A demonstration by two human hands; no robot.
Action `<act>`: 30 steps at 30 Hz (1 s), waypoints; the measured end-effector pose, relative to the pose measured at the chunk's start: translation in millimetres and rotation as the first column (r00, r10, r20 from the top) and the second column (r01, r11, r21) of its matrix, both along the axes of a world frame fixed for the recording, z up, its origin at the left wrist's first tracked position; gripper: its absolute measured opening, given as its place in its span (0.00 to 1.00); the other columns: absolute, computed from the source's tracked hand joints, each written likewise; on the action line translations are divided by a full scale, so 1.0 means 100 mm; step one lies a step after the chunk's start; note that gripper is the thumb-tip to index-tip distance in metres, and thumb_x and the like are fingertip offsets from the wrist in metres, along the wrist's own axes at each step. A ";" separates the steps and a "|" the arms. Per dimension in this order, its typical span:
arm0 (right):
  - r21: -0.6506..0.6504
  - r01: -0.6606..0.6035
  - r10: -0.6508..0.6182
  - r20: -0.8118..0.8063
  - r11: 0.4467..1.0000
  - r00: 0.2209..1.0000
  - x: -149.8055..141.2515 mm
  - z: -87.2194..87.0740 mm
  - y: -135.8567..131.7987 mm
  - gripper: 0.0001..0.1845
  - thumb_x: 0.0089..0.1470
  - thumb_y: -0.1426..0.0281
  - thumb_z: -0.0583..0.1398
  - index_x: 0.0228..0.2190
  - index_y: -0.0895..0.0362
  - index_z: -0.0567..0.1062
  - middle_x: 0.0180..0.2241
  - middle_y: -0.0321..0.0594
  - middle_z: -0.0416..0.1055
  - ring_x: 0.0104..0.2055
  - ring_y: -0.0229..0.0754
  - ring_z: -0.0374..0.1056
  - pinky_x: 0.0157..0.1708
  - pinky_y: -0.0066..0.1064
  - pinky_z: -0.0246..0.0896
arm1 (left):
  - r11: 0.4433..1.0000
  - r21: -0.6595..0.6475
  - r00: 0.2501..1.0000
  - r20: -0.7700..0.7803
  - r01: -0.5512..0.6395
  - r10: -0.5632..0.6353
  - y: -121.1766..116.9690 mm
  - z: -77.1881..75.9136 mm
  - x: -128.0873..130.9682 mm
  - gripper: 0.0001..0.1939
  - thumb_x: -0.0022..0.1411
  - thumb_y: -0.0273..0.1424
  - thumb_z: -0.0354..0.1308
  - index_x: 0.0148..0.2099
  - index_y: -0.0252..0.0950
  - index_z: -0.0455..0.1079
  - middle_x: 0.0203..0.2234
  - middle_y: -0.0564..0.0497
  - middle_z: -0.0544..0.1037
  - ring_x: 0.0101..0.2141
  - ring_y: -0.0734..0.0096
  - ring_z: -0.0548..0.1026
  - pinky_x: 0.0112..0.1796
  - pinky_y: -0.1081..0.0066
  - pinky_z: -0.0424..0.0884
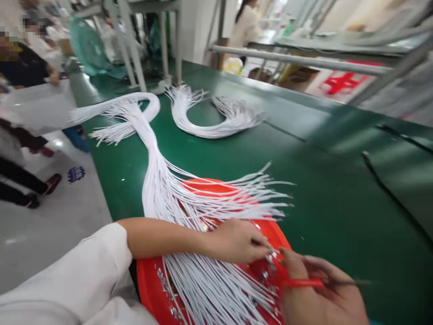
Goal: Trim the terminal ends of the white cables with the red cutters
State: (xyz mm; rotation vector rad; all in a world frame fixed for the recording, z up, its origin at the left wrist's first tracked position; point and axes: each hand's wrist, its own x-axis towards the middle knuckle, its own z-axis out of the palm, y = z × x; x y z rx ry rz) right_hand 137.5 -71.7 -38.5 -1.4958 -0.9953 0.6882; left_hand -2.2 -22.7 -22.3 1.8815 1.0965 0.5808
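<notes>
The step in hand looks like working on the tip of one thing at a time, with both hands close together over the right side of the red tub (146, 277). The white cords (154, 185) come from the far left of the green table (331, 203) and fan out over the tub, some beyond the left arm and some on its near side. The left hand (237, 241) has its thumb and finger pinched shut on a small shiny piece (272, 256), though blur hides whether a cord end is in there too. The right hand (321, 289), just to the right, has its fingers curled around a red tool (302, 283), and I cannot tell how wide that tool is open. I think the next move calls for the left fingers to keep that piece very still while the right hand lines up the tool.
</notes>
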 end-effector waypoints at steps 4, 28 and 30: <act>-0.030 0.184 -0.186 -0.118 0.982 0.975 -0.06 0.08 0.10 0.17 0.40 0.62 0.68 0.30 0.57 0.70 0.24 0.32 0.66 0.26 0.36 0.64 0.28 0.30 0.61 | 0.997 -0.007 0.992 0.097 -0.083 0.083 0.00 0.02 -0.02 0.11 0.58 0.33 0.55 0.34 0.32 0.77 0.28 0.48 0.79 0.29 0.75 0.72 0.32 0.78 0.65; -0.108 0.070 -0.082 -0.118 0.992 0.990 -0.07 0.12 0.13 0.18 0.39 0.59 0.66 0.27 0.57 0.68 0.22 0.31 0.64 0.22 0.33 0.62 0.22 0.25 0.59 | 0.965 -0.178 0.961 0.165 -0.190 0.220 -0.04 0.08 -0.01 0.09 0.54 0.32 0.58 0.32 0.32 0.76 0.25 0.50 0.77 0.26 0.77 0.70 0.28 0.78 0.65; -0.120 0.067 -0.083 -0.138 0.990 0.987 -0.07 0.13 0.13 0.18 0.39 0.59 0.66 0.28 0.56 0.68 0.21 0.30 0.62 0.21 0.33 0.60 0.21 0.25 0.59 | 0.964 -0.184 0.955 0.190 -0.193 0.227 -0.03 0.09 -0.01 0.08 0.54 0.31 0.58 0.31 0.31 0.76 0.25 0.49 0.77 0.26 0.77 0.70 0.29 0.77 0.65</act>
